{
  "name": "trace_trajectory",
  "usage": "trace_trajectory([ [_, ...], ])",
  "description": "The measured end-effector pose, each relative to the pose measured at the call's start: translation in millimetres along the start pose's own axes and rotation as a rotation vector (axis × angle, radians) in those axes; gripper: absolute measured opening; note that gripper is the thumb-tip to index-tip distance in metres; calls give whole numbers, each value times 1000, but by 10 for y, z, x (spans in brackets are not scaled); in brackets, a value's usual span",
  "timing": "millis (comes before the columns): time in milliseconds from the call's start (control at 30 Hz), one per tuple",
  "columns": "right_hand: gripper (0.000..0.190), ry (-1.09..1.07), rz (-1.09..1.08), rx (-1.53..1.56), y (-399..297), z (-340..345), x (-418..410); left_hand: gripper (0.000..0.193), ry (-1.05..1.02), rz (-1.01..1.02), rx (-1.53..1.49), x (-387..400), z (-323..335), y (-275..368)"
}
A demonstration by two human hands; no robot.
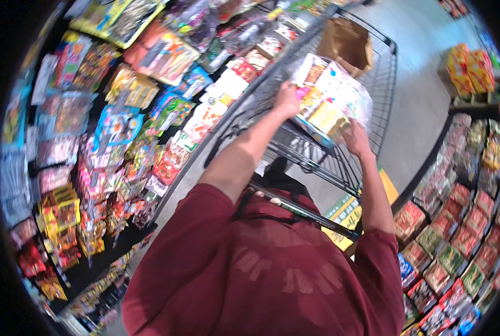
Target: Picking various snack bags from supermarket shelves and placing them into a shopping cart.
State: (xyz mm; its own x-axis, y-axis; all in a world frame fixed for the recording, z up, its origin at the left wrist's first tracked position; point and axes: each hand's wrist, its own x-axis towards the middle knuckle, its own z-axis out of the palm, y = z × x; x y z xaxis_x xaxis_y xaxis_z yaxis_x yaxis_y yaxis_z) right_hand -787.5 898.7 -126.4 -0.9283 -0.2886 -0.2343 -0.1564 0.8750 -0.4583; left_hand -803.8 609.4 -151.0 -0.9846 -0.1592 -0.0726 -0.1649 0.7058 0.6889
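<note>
Both my hands hold a clear plastic bag of packaged goods point(338, 94) over the basket of a metal shopping cart point(384, 101). My left hand point(287, 100) grips its left edge, close to a small pink item. My right hand point(355, 136) is closed on the lower right side of the bag; some of its fingers are hidden. White, yellow and blue packaging shows through the plastic. Just beyond the bag, an open brown paper bag point(346, 42) stands in the cart's far end. The cart's handlebar point(304, 212) lies across the front of my dark red shirt.
Shelves of bagged sweets and snacks point(119, 126) rise close on my left. Rows of small packaged goods point(455, 235) line the right side. A yellow sign point(342, 218) hangs by the cart's near right side. Yellow and red boxes point(470, 69) stand beyond the grey floor point(418, 84).
</note>
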Motion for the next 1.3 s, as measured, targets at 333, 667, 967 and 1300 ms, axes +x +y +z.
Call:
trace_trajectory([
  [333, 36, -14, -402, 194, -1491, -144, -687, 47, -20, 151, -250, -635, -1092, 419],
  [667, 38, -103, -412, -489, -1883, -24, -628, 37, 341, -230, -682, -1636, -1654, -961],
  [967, 38, -106, -332, -480, -1906, -104, -477, 35, 813, -264, -745, -1009, -2325, -1797],
  [1300, 28, -12, -167, -386, -2008, -44, -337, 63, 1087, -320, -585, -274, -3114, -2134],
])
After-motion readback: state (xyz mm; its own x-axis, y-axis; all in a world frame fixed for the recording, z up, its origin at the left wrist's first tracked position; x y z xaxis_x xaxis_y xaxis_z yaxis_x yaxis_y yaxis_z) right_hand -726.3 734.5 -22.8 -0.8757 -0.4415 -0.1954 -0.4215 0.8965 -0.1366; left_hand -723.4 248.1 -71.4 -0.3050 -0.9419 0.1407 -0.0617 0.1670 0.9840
